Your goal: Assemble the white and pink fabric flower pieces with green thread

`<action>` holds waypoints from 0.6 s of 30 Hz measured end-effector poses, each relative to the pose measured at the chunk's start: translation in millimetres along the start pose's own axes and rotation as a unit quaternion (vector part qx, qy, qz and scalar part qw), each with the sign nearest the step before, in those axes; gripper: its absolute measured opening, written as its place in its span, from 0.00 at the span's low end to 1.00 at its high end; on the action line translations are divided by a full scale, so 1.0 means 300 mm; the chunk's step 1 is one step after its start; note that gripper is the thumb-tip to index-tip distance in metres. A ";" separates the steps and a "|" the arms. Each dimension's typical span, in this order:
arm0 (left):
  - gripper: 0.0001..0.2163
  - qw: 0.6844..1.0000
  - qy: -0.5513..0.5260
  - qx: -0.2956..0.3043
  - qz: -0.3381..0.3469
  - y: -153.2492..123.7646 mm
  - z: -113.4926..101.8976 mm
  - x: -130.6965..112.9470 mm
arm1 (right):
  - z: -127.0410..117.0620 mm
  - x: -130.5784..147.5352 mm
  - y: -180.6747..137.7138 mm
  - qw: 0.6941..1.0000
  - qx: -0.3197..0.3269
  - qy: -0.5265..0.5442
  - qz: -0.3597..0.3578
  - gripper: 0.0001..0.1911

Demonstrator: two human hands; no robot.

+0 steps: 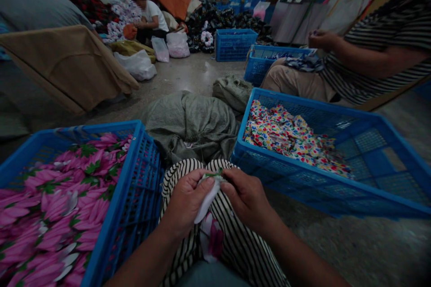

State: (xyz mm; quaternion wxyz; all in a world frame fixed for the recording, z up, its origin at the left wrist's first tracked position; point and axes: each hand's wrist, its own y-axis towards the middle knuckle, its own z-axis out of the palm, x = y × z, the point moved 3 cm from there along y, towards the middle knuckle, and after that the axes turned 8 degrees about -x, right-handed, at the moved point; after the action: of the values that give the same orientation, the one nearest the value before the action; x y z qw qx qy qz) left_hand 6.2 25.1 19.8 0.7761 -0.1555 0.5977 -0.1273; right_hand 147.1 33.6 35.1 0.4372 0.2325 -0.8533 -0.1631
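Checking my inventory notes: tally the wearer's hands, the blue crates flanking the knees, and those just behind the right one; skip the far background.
Hands (left hand, right hand): 2
Flanking crates (left-side crate, right-side crate): 2
Crates behind (middle crate, rearmost crate): 2
Total: 6

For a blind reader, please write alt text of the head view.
Bare left hand and right hand hold an elongated white cloth-like piece, green at one end, above striped trousers. A blue plastic crate of pink and green pieces stands left, another crate of multicoloured patterned pieces right.
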 end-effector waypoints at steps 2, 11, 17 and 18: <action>0.11 1.000 0.005 0.000 -0.001 -0.001 -0.001 0.000 | 0.002 -0.003 0.000 1.000 0.005 0.001 0.003 0.08; 0.08 1.000 0.016 0.005 0.011 -0.008 -0.001 -0.020 | -0.007 -0.027 0.005 0.985 0.024 0.126 0.118 0.14; 0.09 0.989 -0.142 -0.010 -0.044 0.005 0.007 -0.016 | 0.043 -0.109 -0.015 0.836 -0.110 0.404 0.355 0.20; 0.09 0.986 -0.162 -0.010 -0.046 0.008 0.011 -0.017 | 0.063 -0.109 -0.018 0.811 -0.098 0.440 0.373 0.22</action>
State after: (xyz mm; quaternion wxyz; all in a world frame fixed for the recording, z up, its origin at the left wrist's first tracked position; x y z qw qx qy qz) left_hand 8.3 29.6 24.1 0.8545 -0.2091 0.4572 -0.1303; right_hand 149.5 48.2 -0.1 0.8138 -0.1005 -0.5702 0.0499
